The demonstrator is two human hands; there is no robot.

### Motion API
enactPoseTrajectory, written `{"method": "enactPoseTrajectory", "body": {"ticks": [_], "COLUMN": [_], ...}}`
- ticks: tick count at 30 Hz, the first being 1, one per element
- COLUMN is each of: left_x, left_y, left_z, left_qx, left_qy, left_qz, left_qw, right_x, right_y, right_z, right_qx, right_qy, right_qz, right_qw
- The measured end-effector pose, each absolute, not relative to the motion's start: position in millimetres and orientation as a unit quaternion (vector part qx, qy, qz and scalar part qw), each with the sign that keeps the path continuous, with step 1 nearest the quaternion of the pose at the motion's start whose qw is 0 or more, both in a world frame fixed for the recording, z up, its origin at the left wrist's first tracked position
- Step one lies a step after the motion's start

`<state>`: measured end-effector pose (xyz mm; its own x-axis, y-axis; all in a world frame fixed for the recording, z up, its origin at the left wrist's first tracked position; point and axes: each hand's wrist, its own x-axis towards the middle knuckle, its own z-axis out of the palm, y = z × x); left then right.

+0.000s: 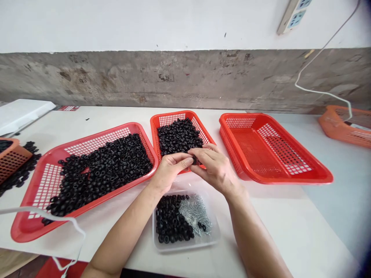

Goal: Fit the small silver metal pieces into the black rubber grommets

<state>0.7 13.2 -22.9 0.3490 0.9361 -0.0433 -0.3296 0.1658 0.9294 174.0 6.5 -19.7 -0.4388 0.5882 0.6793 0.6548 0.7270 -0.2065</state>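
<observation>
My left hand [173,168] and my right hand [213,165] meet above the near edge of the middle red basket [154,133]. Between their fingertips is a small black ring-like part [194,160], mostly covered by the fingers. Both hands are closed in a pinch on it. Many black ring-like parts [178,135] fill the middle basket behind the hands. Below my wrists stands a clear plastic box [199,244]. Its left side holds more black parts [172,222], and its right side holds small shiny silvery pieces [197,210] with a few black ones among them.
A larger red basket [26,224] of black parts stands at left, beside an orange basket [21,154]. Stacked red baskets [249,170] stand at right; another orange basket [333,121] is farther off. A white cable [72,222] crosses the lower left. The wall rises behind.
</observation>
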Motion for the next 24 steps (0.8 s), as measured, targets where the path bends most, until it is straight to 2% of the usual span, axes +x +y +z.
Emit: {"method": "enactPoseTrajectory", "body": {"ticks": [6, 10, 15, 24], "left_x": [0.7, -2.0, -6.2, -3.1], "left_y": [13.7, 15.4, 16.3, 15.3], "left_z": [-24.3, -24.7, -26.8, -25.1], "left_qx": [0.46, 0.448, 0.47, 0.451], "left_qy": [0.339, 0.353, 0.353, 0.344], "left_qz": [0.463, 0.47, 0.465, 0.459], "left_qw": [0.678, 0.673, 0.662, 0.684], "right_x": [176.0, 180.2, 180.8, 181.3], "right_y": [1.2, -0.5, 1.5, 3.1], "right_z": [-13.8, -10.8, -12.2, -13.1], "right_qx": [-0.355, -0.351, -0.362, -0.382], "right_qy": [-0.856, -0.842, -0.775, -0.72], "right_qz": [-0.001, 0.126, 0.258, 0.344], "right_qw": [0.375, 0.39, 0.449, 0.465]}}
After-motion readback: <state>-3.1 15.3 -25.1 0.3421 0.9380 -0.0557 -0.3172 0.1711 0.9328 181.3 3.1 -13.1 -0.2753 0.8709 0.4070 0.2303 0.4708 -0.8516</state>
